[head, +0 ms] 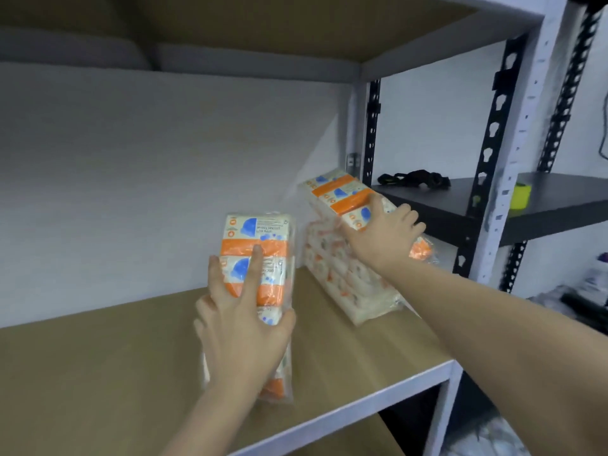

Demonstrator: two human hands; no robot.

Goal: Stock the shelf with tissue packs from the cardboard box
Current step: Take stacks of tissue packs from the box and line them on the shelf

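Left hand [241, 327] grips one tissue pack [256, 258]: fingers spread up its printed face, thumb wrapped round the right edge. Pack is upright, slightly tilted, over the brown shelf board [98, 357], near the front edge; can't tell if its bottom end touches the board.

Right hand [383, 235] lies on top of a second tissue pack [342, 195], fingers curled over its far right side, thumb on the printed face. That pack is tilted, sitting on the stack of tissue packs [348, 278] at the right end of the board, against the white upright post [357, 126].

Count: two packs in hands, one each. The stack under the right hand is blurred, its packs can't be counted. Packs are white with orange bands and blue shapes, in clear wrap.

Further right, a second rack with a dark shelf [543, 215]: one black bundle [414, 179] and one yellow-green roll [521, 195] on it. White wall behind.
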